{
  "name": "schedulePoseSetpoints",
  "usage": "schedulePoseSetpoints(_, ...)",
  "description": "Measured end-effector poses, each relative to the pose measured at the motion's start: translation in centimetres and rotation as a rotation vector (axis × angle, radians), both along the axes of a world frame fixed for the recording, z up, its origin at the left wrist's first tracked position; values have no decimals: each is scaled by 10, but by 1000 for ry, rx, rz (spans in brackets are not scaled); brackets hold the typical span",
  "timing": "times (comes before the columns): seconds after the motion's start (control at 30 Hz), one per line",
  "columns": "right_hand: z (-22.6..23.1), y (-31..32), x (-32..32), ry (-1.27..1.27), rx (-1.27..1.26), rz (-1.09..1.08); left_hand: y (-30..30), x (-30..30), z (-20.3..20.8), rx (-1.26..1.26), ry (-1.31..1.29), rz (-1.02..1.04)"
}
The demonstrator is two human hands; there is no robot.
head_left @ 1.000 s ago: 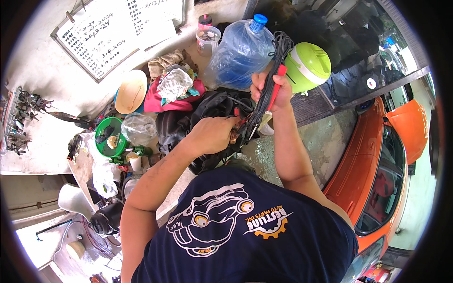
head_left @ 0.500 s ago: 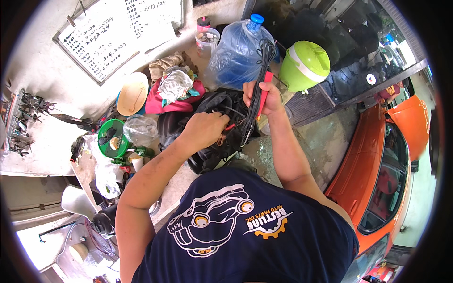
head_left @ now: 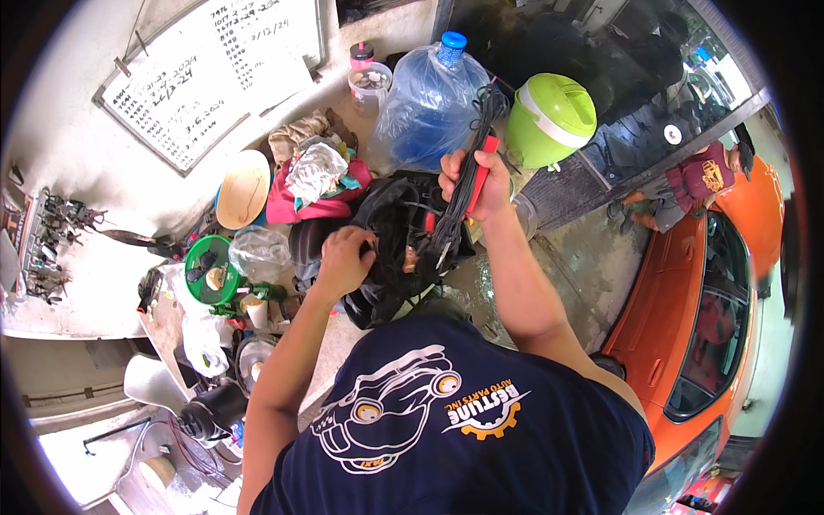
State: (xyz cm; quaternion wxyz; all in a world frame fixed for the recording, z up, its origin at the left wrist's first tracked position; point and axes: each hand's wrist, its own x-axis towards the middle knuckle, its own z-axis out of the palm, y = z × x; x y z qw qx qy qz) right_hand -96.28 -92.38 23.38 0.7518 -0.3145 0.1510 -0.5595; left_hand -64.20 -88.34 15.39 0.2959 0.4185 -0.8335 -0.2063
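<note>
A black bag (head_left: 390, 225), soft and crumpled, lies open in front of me. At its left side my left hand (head_left: 345, 260) is closed with bent fingers on the edge of the fabric; the fingertips are partly hidden. Raised above the bag's right side, my right hand (head_left: 481, 184) grips a slim red tool (head_left: 483, 172) together with its bundled black cable (head_left: 459, 206). The cable loops stick up past the fingers and its lower ends hang over the bag. Small red and copper-coloured clips (head_left: 410, 257) show against the bag, below the right hand.
Behind the bag stand a large blue water bottle (head_left: 425, 120) in plastic and a green jug (head_left: 551, 120). Cloths (head_left: 318, 184), a peach-coloured bowl (head_left: 243, 189) and a green tub (head_left: 212, 270) lie to the left. At right, a person (head_left: 699, 180) is beside an orange car (head_left: 678, 300).
My left hand has moved left, away from the cable and clips, to the bag's edge. The right hand still holds the red tool and cable. A person has come into view at right.
</note>
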Motion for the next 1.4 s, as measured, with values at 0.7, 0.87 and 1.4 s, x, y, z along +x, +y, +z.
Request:
schedulePoseSetpoints(0.7,40,15,119,1320,-957,-478,-68,24,131,1081,1635,-130)
schedulePoseSetpoints(0.87,66,-13,109,1052,-659,-505,-64,49,168,1018,1359,-115)
schedulePoseSetpoints(1.4,56,4,160,873,-658,-455,-39,44,113,551,701,227)
